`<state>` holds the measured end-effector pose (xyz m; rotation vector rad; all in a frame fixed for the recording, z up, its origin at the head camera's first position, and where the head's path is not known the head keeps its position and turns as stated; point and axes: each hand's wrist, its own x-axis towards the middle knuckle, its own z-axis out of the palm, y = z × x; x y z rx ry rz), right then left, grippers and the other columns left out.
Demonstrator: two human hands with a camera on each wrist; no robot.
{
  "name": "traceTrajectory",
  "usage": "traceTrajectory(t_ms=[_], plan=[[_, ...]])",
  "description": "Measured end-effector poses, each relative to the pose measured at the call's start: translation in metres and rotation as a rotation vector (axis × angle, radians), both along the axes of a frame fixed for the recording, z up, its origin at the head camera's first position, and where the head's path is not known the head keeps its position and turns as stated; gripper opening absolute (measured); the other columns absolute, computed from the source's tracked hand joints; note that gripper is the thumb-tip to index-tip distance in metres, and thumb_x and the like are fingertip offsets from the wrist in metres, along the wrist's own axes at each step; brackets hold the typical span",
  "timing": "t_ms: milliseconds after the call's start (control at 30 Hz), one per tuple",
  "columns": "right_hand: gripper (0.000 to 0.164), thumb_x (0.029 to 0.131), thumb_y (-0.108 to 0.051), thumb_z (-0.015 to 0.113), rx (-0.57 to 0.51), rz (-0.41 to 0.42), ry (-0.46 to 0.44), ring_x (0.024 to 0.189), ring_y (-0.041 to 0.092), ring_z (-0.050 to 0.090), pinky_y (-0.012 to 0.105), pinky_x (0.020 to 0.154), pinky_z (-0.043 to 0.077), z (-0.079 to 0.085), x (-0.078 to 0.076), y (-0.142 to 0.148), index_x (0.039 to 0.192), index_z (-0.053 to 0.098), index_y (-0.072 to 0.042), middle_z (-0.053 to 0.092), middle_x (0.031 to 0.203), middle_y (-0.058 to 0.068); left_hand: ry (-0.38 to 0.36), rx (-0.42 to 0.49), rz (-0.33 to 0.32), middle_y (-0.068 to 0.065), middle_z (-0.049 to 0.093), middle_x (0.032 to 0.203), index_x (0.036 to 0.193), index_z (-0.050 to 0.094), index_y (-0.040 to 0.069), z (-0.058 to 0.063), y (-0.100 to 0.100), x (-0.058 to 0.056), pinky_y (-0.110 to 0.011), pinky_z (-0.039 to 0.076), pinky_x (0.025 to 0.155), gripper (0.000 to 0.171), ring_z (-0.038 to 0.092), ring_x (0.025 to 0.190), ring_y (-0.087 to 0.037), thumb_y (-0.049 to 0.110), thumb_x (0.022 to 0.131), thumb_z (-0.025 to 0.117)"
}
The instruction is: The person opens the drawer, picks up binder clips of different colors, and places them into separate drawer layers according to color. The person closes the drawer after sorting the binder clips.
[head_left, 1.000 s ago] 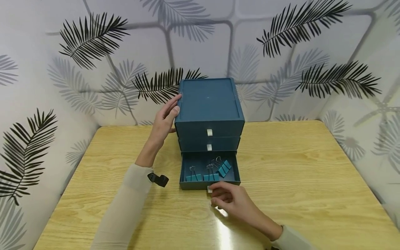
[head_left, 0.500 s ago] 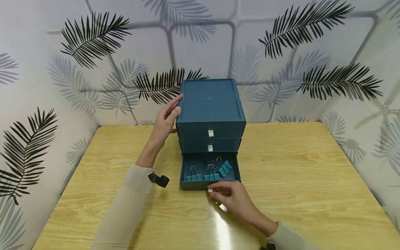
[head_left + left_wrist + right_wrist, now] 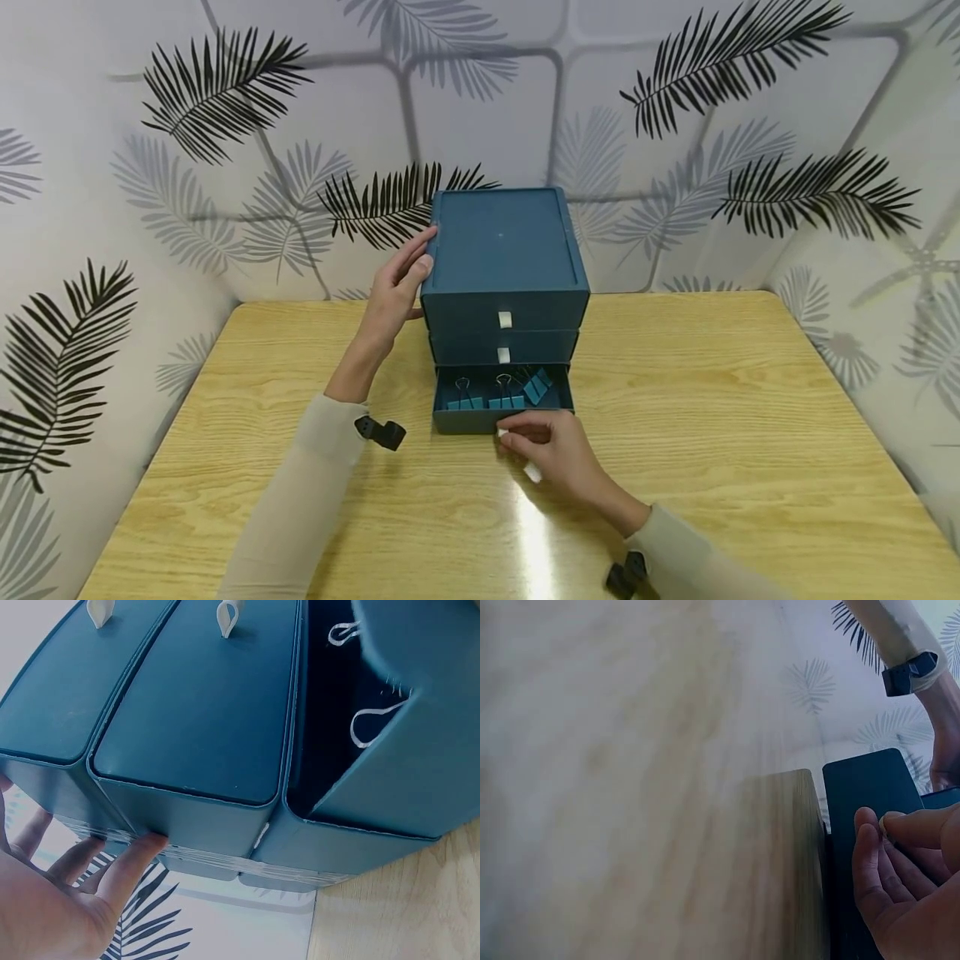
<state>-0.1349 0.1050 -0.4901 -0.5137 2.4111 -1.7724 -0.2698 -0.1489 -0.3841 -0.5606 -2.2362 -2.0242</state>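
Observation:
A blue three-drawer desktop organizer [image 3: 504,242] stands on the wooden table, its bottom drawer [image 3: 457,423] pulled partway out. Inside that drawer lie several teal binder clips [image 3: 507,402] with wire handles. My left hand [image 3: 390,292] rests against the organizer's left side; in the left wrist view the fingertips [image 3: 154,841] touch the side wall. Low at the front, my right hand [image 3: 558,450] pinches the white pull tab [image 3: 502,432] of the bottom drawer between thumb and fingers. The right wrist view shows the same pinch, with the drawer front [image 3: 870,784] behind the hand.
White pull tabs [image 3: 505,320] mark the upper two drawers, both pushed in. Behind the wooden table [image 3: 712,433] rises a wall covering [image 3: 480,108] with a leaf pattern. A black wrist camera [image 3: 381,432] sits on the left sleeve.
The bottom drawer has slid inward, away from me, with the clips in it. My right hand has closed on its tab and moved forward with it. The left hand has stayed put.

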Motion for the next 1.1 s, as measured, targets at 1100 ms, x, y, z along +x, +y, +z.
traceTrajectory(t_ms=[1100], plan=[[0.018, 0.096, -0.006, 0.072, -0.009, -0.084, -0.020, 0.091, 0.031, 0.075, 0.041, 0.075, 0.061, 0.001, -0.057, -0.001, 0.112, 0.077, 0.001, 0.077, 0.102, 0.017, -0.003, 0.007, 0.002, 0.001, 0.035, 0.164, 0.157, 0.045, 0.032, 0.001, 0.001, 0.000, -0.074, 0.047, 0.090, 0.050, 0.036, 0.148, -0.023, 0.036, 0.108, 0.050]])
